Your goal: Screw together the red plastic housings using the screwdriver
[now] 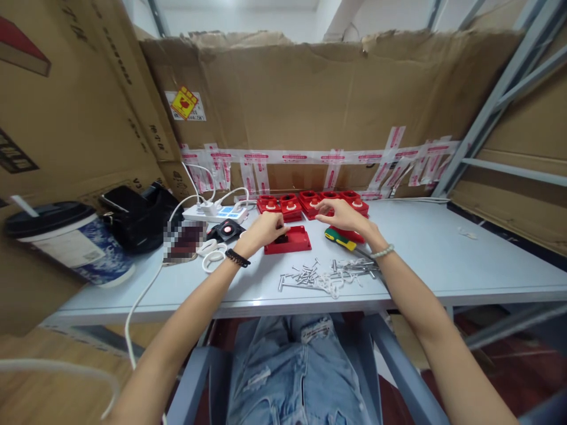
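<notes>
My left hand point(266, 229) is curled, its fingertips pressed onto a flat red plastic housing point(292, 241) lying on the grey table point(443, 254), gripping a small dark part on it. My right hand point(343, 213) hovers over a row of red round-topped units point(310, 202) at the back, fingers bent and reaching toward one; what they hold, if anything, is hidden. Under that hand lies a green and yellow screwdriver point(339, 238) beside another red piece point(354, 236).
Several loose screws point(305, 274) and metal pins point(354, 267) lie near the front edge. A white power strip point(215, 212), black bag point(137, 215), paper cup point(71, 239), white cable point(142, 301) and phone sit left. Taped cardboard walls point(310, 100) surround the table.
</notes>
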The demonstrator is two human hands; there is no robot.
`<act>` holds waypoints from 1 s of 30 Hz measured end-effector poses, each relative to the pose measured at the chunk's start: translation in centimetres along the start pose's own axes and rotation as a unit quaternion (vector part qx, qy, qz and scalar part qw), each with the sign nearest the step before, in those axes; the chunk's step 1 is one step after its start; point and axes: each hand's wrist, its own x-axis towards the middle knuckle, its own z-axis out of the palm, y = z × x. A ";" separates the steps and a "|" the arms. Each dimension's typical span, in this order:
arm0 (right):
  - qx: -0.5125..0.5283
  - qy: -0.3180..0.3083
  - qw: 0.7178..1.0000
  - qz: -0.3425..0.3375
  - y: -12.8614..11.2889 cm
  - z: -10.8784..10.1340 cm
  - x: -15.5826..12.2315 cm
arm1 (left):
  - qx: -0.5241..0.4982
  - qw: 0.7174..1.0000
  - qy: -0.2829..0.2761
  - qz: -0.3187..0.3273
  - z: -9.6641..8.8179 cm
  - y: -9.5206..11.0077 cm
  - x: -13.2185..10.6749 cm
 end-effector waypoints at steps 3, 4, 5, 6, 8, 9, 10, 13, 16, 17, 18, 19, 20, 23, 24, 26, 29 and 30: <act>-0.001 0.011 1.000 -0.009 0.5 -0.1 0.1 | -0.034 0.999 0.024 0.004 -0.5 0.1 0.2; 0.001 0.011 1.000 -0.012 0.6 -0.1 0.1 | -0.045 0.998 0.032 0.004 -0.9 0.2 0.3; 0.003 0.011 1.000 -0.012 0.7 -0.1 0.1 | -0.054 0.998 0.040 0.007 -1.2 0.4 0.3; 0.006 0.011 1.000 -0.010 0.7 -0.1 0.1 | -0.061 0.997 0.048 0.011 -1.5 0.6 0.5; 0.005 0.011 1.000 -0.005 0.6 -0.1 0.1 | -0.071 0.995 0.058 0.024 -1.9 1.1 0.8; 0.003 0.011 1.000 -0.002 0.5 -0.1 0.1 | -0.079 0.995 0.055 0.033 -1.9 1.2 0.9; 0.001 0.010 1.000 -0.002 0.5 -0.1 0.1 | -0.089 0.994 0.046 0.044 -1.7 1.4 1.1; 0.010 0.006 1.000 -0.005 0.5 0.0 0.1 | -0.128 0.989 0.000 0.079 -0.7 1.7 1.6; 0.034 -0.024 0.999 -0.015 0.4 0.3 0.1 | -0.148 0.984 -0.024 0.095 0.6 1.9 1.7; 0.039 -0.039 0.998 -0.019 0.3 0.4 0.2 | -0.150 0.984 -0.022 0.095 1.0 1.9 1.7; 0.043 -0.055 0.997 -0.021 0.3 0.5 0.2 | -0.151 0.984 -0.017 0.093 1.2 2.0 1.6; 0.045 -0.072 0.996 -0.021 0.2 0.7 0.2 | -0.153 0.984 -0.011 0.089 1.3 2.0 1.5; 0.043 -0.090 0.995 -0.019 0.2 1.0 0.2 | -0.158 0.984 -0.006 0.083 1.4 2.1 1.4; 0.025 -0.146 0.989 -0.015 0.0 2.0 0.2 | -0.176 0.983 0.004 0.055 1.4 2.6 0.9; 0.014 -0.160 0.987 -0.016 -0.1 2.4 0.2 | -0.181 0.982 0.007 0.048 1.4 2.9 0.7; -0.009 -0.176 0.984 -0.018 -0.3 3.1 0.3 | -0.184 0.982 0.013 0.042 1.3 3.4 0.4; -0.019 -0.189 0.981 -0.026 -0.5 3.6 0.3 | -0.176 0.983 0.018 0.041 1.2 3.9 0.2; -0.018 -0.194 0.980 -0.030 -0.6 3.6 0.3 | -0.171 0.984 0.022 0.043 1.0 3.9 0.2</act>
